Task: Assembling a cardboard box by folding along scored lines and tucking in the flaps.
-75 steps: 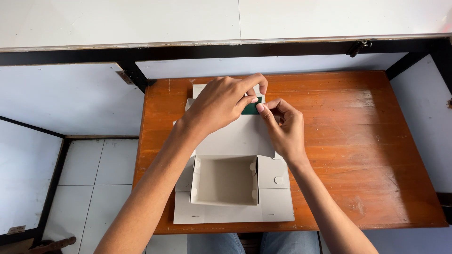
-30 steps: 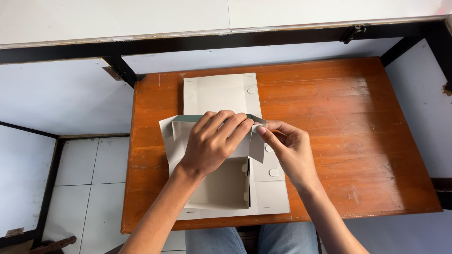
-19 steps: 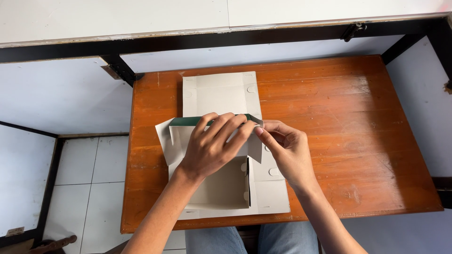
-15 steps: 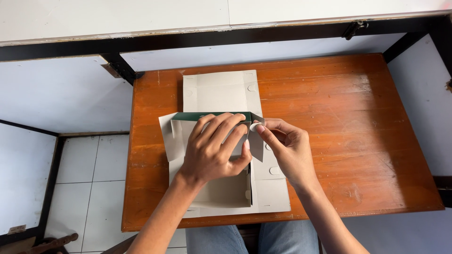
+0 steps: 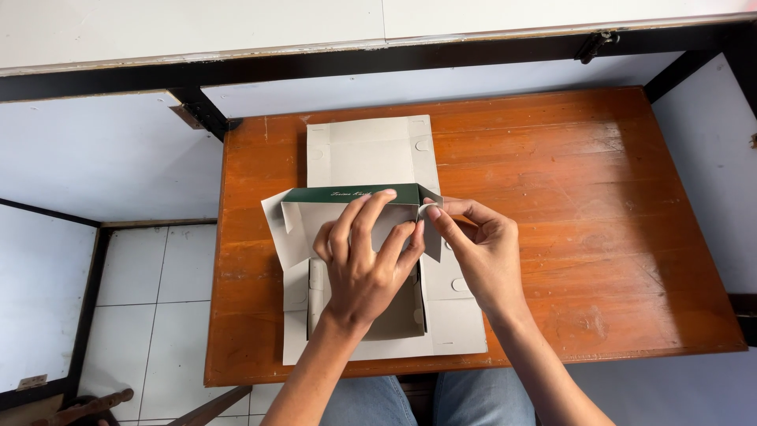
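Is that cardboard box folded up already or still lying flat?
Partly folded: the cardboard box has its green wall raised, while its lid and side panels lie flat.
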